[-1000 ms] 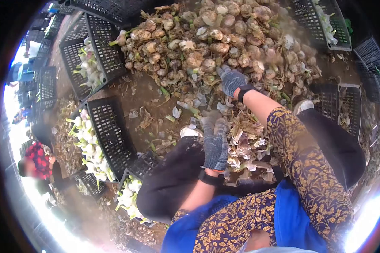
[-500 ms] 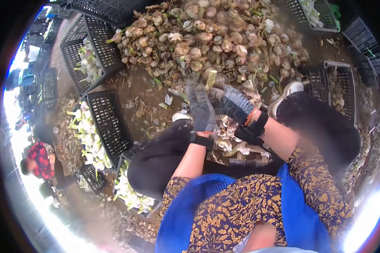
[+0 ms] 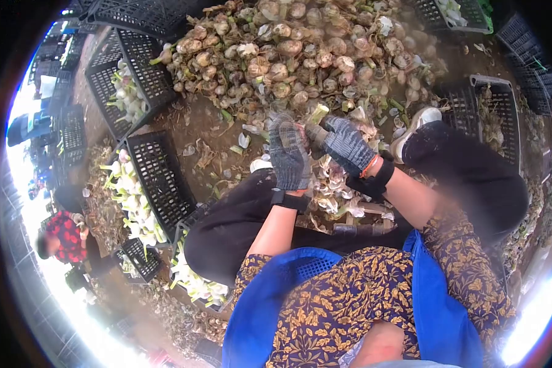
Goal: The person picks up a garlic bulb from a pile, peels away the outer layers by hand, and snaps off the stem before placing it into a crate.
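Note:
My left hand [image 3: 289,150], in a grey knitted glove, is closed around something mostly hidden by its fingers. Beside it my right hand [image 3: 345,145], gloved in grey with an orange cuff edge, is closed too, with a short dark object at its fingertips. A pale green garlic stem [image 3: 318,113] sticks up between the two hands. Just beyond them lies a large heap of unpeeled garlic bulbs [image 3: 294,55]. Loose white garlic skins [image 3: 334,196] are scattered below my hands, between my legs.
On the left stand black crates [image 3: 159,178] with trimmed white garlic [image 3: 135,205]. Another black crate [image 3: 497,122] is at the right, beside my shoe [image 3: 414,129]. Farther left is a person in a red-and-black top [image 3: 66,236].
Both hands remain close together; the left one has turned and its fingers are more curled. The green stem has tilted to the right. The view has shifted slightly.

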{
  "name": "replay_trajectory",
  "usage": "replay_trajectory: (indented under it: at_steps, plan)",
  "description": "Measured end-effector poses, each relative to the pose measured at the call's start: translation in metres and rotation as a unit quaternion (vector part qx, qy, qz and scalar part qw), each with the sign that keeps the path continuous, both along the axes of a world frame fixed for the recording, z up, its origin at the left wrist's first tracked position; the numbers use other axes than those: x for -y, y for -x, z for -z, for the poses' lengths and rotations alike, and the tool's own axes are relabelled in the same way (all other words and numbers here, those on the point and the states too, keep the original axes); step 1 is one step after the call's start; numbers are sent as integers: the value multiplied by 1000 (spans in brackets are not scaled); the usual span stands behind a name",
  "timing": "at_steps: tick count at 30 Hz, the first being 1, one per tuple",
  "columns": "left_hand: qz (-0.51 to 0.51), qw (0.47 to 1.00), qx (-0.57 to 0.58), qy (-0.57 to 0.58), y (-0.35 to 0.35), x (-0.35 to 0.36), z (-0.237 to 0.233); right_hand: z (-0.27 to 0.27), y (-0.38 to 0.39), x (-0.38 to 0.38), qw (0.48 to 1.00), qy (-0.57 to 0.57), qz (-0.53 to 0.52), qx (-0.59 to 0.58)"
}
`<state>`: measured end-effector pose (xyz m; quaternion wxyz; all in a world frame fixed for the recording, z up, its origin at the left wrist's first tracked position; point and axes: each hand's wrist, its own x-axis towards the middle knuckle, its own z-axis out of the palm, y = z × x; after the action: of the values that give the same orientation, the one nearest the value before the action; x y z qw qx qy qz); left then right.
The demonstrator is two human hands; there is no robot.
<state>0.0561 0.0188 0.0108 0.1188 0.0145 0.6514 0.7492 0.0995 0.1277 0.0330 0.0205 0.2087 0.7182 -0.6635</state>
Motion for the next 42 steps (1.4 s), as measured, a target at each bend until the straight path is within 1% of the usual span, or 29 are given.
replay_trajectory:
  at_steps: [1, 2, 3, 7, 9, 10, 12, 13, 15, 18, 19, 20, 21, 22, 23, 24, 26, 27, 28, 30, 31, 32, 34, 36, 38, 39, 40, 41, 42]
  plan:
    - [-1, 1000, 1, 0, 0, 0, -2, 4, -1, -1, 1000, 0, -1, 1]
    - [5, 1000, 23, -7, 1, 1, -5, 12, -2, -4, 986, -131, -40, -96]
    - [11, 999, 44, -15, 1, 3, -6, 15, -2, -5, 944, -259, -77, -191]
    - [34, 998, 45, 35, 1, 8, -4, 15, -3, -8, 949, -249, -88, -173]
    - [50, 996, 44, 68, 1, 11, -3, 9, -5, -10, 900, -358, -128, -214]
    - [50, 995, 44, 68, 2, 14, 4, 10, -5, -10, 900, -358, -129, -213]
    - [57, 994, 72, -53, 6, 19, 18, 14, -5, -9, 870, -385, -119, -284]
    - [58, 994, 73, -52, 7, 22, 20, 17, -6, -7, 870, -385, -118, -284]
    - [101, 972, 181, -113, 11, 28, 16, 20, -4, -2, 940, -253, -37, -226]
    - [162, 906, 337, -199, 16, 32, 1, 11, -7, 3, 971, -181, 21, -156]
    - [29, 904, 424, -49, 20, 8, -6, 8, -6, 1, 971, -181, 22, -155]
    - [30, 904, 424, -49, 18, 7, -6, 5, -5, -3, 987, -141, 22, -80]
    - [92, 961, 260, -11, 15, 9, -6, 4, -4, -7, 995, -99, 22, -5]
    - [151, 984, 86, 27, 12, 9, -4, 9, -2, -10, 995, -99, 24, -6]
    - [130, 980, -85, 124, 5, 6, 18, 16, 0, -14, 989, -136, 31, -41]
    - [131, 980, -85, 123, 4, 4, 11, 14, 2, -15, 981, -172, 38, -76]
    - [157, 983, 93, -7, 4, 7, -3, 4, 1, -21, 979, -193, 18, -64]
    - [157, 983, 94, -7, 7, 6, -12, 1, 1, -22, 990, -117, 22, -75]
    - [169, 967, 189, -4, 12, 5, -20, -4, 2, -24, 995, -41, 24, -86]
    - [187, 909, 372, 1, 22, 5, -30, -8, 1, -26, 999, -32, 1, -30]
    - [213, 954, 195, 87, 23, 9, -4, -1, 2, -25, 998, -60, 9, -9]
    - [212, 954, 194, 87, 17, 15, 19, 5, 3, -25, 996, -89, 16, 11]
    - [149, 986, 16, 67, 0, 3, -10, 6, 3, -24, 994, -109, 19, -7]
    - [133, 986, 75, 63, 7, 5, -6, -3, 4, -24, 998, 44, 36, 18]
    - [155, 922, 330, -132, 12, 6, -7, 3, 1, -26, 997, 73, 25, -4]
    - [151, 887, 395, -187, 13, 5, -10, 6, 3, -27, 985, 152, 37, 78]
    - [151, 887, 396, -186, 11, 5, -12, 8, 3, -27, 959, 231, 50, 158]
    - [166, 913, 356, -110, 10, 6, -15, 9, 2, -26, 958, 232, 50, 158]
    - [181, 932, 312, -35, 9, 6, -16, 6, 1, -24, 987, 107, 42, 109]
